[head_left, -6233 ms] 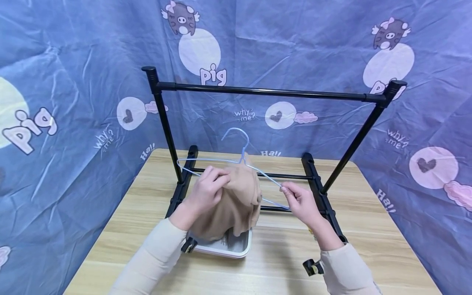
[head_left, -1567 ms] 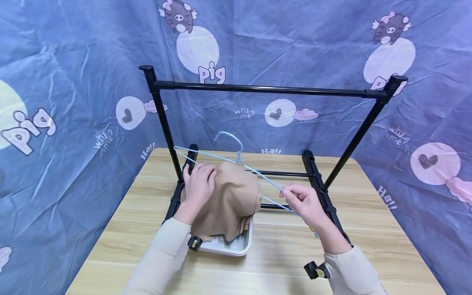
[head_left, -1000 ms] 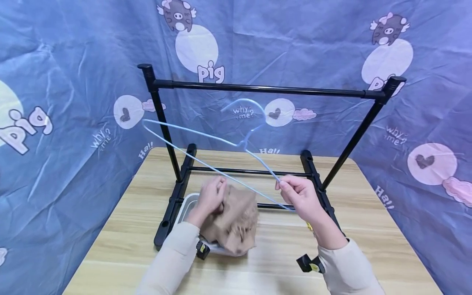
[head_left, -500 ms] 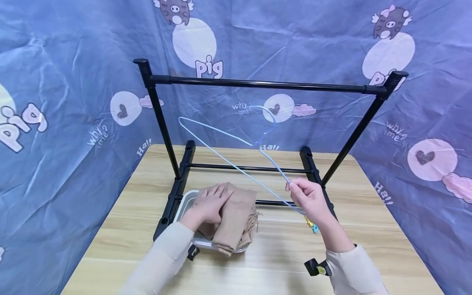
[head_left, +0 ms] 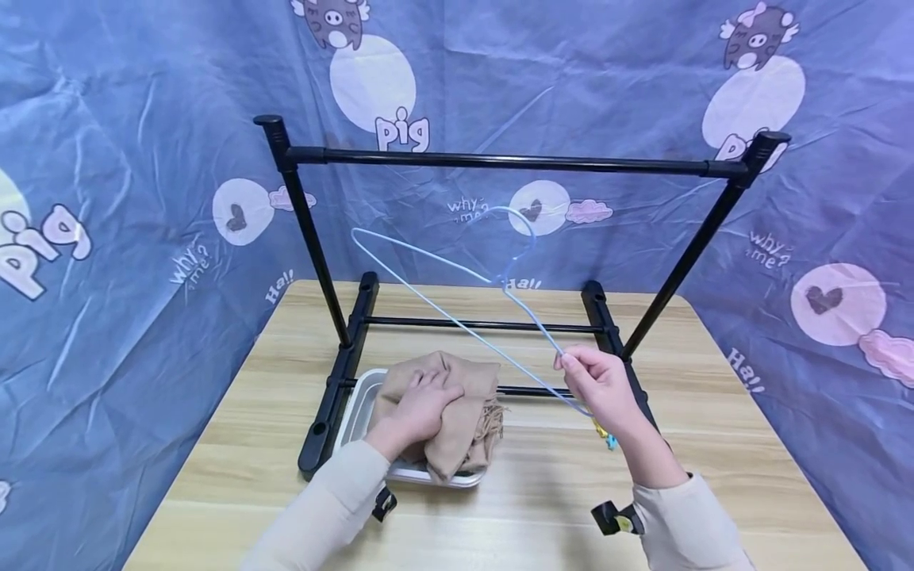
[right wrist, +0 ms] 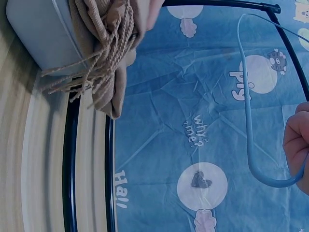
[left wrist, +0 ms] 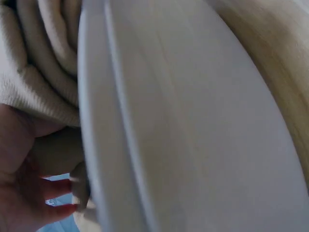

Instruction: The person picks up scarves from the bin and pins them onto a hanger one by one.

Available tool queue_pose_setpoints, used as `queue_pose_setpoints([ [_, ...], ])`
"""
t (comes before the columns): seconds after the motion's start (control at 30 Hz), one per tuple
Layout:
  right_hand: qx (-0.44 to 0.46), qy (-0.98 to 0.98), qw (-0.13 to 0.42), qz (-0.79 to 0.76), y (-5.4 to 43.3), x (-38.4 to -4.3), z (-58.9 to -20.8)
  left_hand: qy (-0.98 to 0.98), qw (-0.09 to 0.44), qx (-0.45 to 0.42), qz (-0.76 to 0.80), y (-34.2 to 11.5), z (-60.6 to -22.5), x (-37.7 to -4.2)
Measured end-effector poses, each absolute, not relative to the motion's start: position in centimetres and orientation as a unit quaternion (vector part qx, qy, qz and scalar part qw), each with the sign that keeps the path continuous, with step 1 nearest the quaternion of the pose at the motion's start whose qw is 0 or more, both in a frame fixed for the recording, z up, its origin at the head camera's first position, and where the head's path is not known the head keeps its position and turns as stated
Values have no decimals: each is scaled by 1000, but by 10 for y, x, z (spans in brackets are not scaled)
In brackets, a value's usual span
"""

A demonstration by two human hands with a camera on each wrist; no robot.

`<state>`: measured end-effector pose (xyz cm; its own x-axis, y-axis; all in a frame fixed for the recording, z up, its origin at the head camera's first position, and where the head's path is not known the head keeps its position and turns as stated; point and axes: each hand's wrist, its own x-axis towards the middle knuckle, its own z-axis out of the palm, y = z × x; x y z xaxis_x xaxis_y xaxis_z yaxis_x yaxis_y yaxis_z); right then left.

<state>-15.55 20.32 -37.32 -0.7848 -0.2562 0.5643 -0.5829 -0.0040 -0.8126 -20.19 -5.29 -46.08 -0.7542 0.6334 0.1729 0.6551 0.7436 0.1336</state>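
Note:
A tan fringed scarf lies bunched in a white tub, partly hanging over its right side. On top of it rests my left hand, fingers fairly straight and spread. In the left wrist view, that hand is beside the tub wall, and the scarf hangs over the palm. My right hand pinches the lower right corner area of a light blue hanger, held tilted in the air with its hook up. In the right wrist view, the hanger carries no cloth.
A black rack stands behind, its top bar above the hanger and its lower bars near the table. Small yellow and blue items lie by my right forearm. A blue printed curtain encloses the table.
The scarf, earlier raised against the hanger, has come down into the tub. The hanger has gone up and tilted, free of the scarf. My left hand has lowered onto the folds and flattened.

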Motion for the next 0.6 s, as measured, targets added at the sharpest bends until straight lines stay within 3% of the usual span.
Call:
queue_pose_setpoints([
  [0.23, 295, -701, 127, 637, 204, -155, -373, -903, 102, -347, -233, -65, -447, -202],
  [0.43, 303, -689, 127, 647, 202, -155, -372, -851, 194, -327, -362, -81, -427, -201],
  [0.6, 312, -674, 133, 656, 201, -159, -378, -829, 221, -295, -422, -91, -419, -197],
])
